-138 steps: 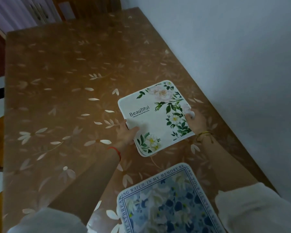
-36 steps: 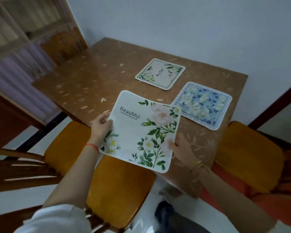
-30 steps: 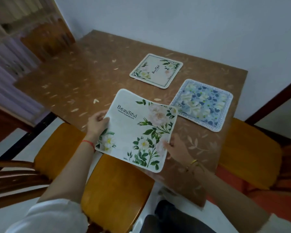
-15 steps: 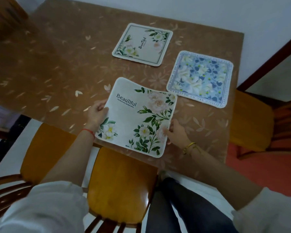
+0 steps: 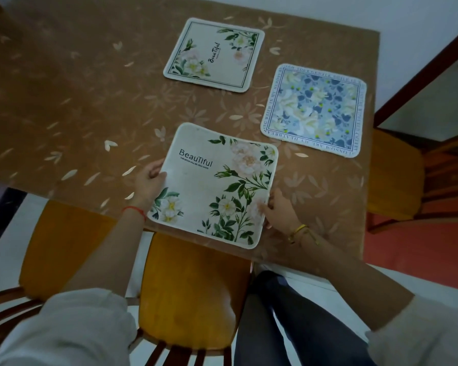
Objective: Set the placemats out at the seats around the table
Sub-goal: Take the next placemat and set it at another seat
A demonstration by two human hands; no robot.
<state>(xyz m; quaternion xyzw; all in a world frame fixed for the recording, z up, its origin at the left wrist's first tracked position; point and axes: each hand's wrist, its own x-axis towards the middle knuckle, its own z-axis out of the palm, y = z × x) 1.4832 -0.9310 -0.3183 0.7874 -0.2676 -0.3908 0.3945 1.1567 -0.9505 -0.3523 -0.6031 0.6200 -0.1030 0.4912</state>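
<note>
A square cream cloth placemat with green leaves and the word "BeauTiful" [image 5: 217, 186] is lying at the near edge of the brown petal-patterned table [image 5: 77, 101], directly behind a yellow wooden chair seat [image 5: 193, 289]. The left hand [image 5: 148, 184] is sitting at its left edge and the right hand [image 5: 278, 211] at its right edge — both touching it. A square blue flowered placemat with a lettered border [image 5: 315, 109] is lying behind and to the right, near the table's right edge, beside another yellow wooden chair [image 5: 394, 178]. A square cream placemat with a dark line border [image 5: 214, 54] is lying farther back — left of the blue one, apart from it.
</note>
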